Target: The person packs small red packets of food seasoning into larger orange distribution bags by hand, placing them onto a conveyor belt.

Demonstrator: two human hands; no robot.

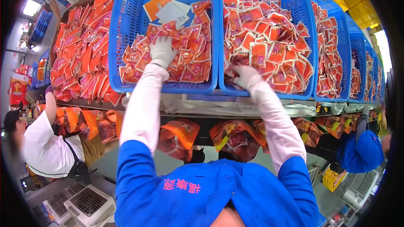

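Note:
My left hand, in a white glove, rests on the pile of small red-orange packets in a blue plastic crate. Its fingers are stretched out and somewhat apart over the packets. Lower down, at the near left corner of a second blue crate, my gloved right hand has its fingers curled among white-edged red packets. It seems to grip a dark red packet there, partly hidden by the fingers. An orange card and white paper slips lie at the back of the left crate.
Another heap of red packets fills a bin at left, and more packet-filled blue crates run off to the right. Below the crate edge hang open orange bags in a row. A person in white stands left, a person in blue right.

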